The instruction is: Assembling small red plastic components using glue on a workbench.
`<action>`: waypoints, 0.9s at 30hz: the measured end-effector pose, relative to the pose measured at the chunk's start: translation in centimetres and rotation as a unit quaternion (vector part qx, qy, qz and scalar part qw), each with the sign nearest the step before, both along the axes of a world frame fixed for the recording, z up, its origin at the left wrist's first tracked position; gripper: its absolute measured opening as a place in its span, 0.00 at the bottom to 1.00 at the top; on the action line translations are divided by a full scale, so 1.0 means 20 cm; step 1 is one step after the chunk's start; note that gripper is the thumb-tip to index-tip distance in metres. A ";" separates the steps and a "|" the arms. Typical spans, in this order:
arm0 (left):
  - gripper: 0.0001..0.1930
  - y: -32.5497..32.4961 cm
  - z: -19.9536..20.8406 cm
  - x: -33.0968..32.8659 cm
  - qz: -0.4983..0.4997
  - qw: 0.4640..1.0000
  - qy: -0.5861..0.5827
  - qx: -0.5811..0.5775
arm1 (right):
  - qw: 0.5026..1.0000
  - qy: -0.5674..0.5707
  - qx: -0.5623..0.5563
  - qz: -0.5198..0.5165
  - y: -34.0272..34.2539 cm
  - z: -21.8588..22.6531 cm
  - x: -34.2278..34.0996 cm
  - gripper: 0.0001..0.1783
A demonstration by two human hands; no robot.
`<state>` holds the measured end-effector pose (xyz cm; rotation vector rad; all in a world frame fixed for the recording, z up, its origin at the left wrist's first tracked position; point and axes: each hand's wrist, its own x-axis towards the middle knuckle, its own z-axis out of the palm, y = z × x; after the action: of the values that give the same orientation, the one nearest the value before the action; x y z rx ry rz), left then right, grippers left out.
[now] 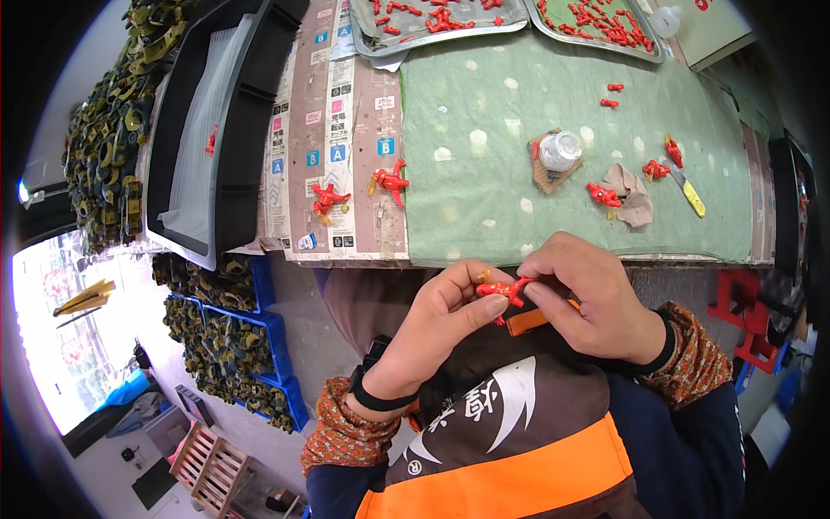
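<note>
Metal trays [510, 28] stand toward the tabletop's [467, 199] far edge, head view; a yellow-handled knife [693, 197] lies toward its near right corner. Off the near edge, a red figurine [494, 289], long axis roughly left-right, head end unclear, is pinched by left hand [443, 313] and, at its right end, right hand [592, 298], fingers nearly closed.

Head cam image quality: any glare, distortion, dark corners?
Head view: window blown out white at far left; edges of the black bin bow with the fisheye; corners fall to black; held red toy looks reasonably sharp, no obvious motion blur.
</note>
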<state>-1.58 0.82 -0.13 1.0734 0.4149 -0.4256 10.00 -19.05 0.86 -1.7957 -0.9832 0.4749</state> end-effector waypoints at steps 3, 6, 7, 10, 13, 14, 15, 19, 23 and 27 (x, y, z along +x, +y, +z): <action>0.10 -0.02 -0.04 -0.03 0.022 0.998 0.023 -0.050 | 0.999 -0.037 -0.002 0.006 -0.01 -0.01 -0.01 0.10; 0.10 -0.04 -0.05 -0.06 0.028 0.996 0.032 -0.073 | 0.998 -0.060 0.015 0.006 -0.01 -0.03 -0.02 0.09; 0.09 -0.05 -0.06 -0.06 0.032 0.996 0.027 -0.078 | 0.998 -0.059 0.014 0.006 -0.01 -0.03 -0.03 0.09; 0.09 -0.08 -0.08 -0.09 0.041 0.995 0.019 -0.086 | 0.998 -0.055 -0.001 0.011 -0.02 -0.03 -0.04 0.09; 0.08 -0.09 -0.08 -0.09 0.047 0.996 0.015 -0.078 | 0.999 -0.051 -0.005 0.016 -0.02 -0.03 -0.05 0.09; 0.08 -0.10 -0.08 -0.09 0.046 0.997 0.015 -0.068 | 0.998 -0.056 -0.007 0.018 -0.02 -0.02 -0.05 0.09; 0.08 -0.10 -0.08 -0.09 0.046 0.996 0.015 -0.068 | 0.998 -0.061 -0.008 0.021 -0.02 -0.02 -0.05 0.10; 0.08 -0.11 -0.09 -0.10 0.046 0.997 0.012 -0.062 | 0.998 -0.064 -0.001 0.016 -0.02 -0.02 -0.06 0.10; 0.08 -0.12 -0.10 -0.11 0.042 0.997 0.019 -0.066 | 0.997 -0.078 -0.009 0.020 -0.02 -0.03 -0.06 0.10; 0.08 -0.13 -0.10 -0.11 0.047 0.996 0.028 -0.066 | 0.996 -0.082 -0.011 0.027 -0.02 -0.03 -0.07 0.10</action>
<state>-3.87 -1.73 -2.03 0.9112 0.4774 -0.3953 8.63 -19.52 0.28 -1.8533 -1.1452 0.3775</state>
